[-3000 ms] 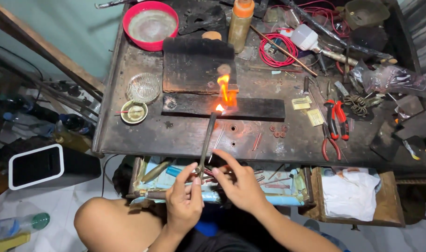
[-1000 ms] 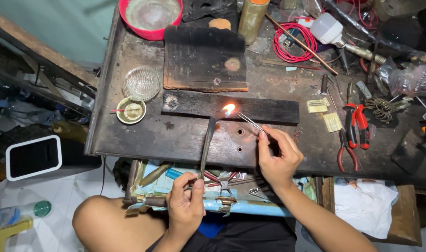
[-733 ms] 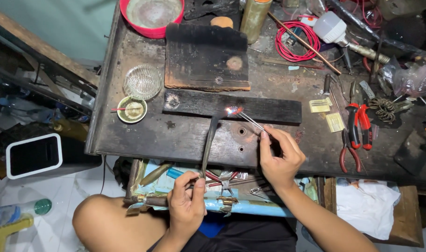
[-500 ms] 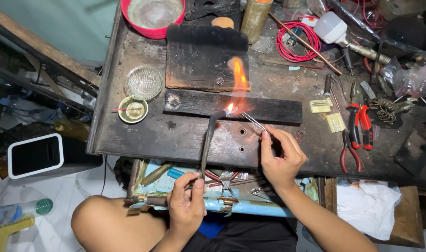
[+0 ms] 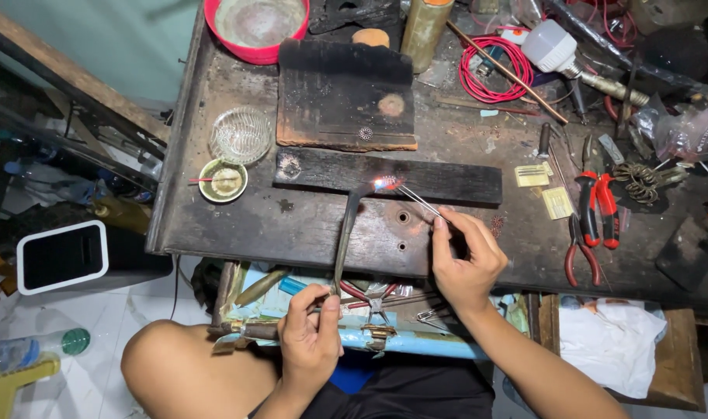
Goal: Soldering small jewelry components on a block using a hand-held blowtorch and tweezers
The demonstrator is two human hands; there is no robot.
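Workbench, soldering station, seen from above the seated person.

Left hand: closed around the handle end of a curved metal torch pipe, held low at the bench's near edge. The pipe runs up over the bench and bends so its tip meets a small bluish-white flame.

Right hand: fingers pinched together on slim metal tweezers, whose points reach into the flame. What the points grip is too small to tell.

Work surface: a long charred wooden block lying across the dark bench; flame and tweezer tips sit at its near edge, about midway along.

Step in hand, as judged: heating a tiny piece on the block, torch in one hand, tweezers steadying in the other. The next move would seem to call for both hands kept steady, the flame on the tweezer tips and the grip firm.

Surroundings:
- larger scorched slab behind the block
- ribbed glass dish and small yellow-rimmed dish to the left
- red bowl at the far edge
- red wire coil
- red-handled pliers to the right
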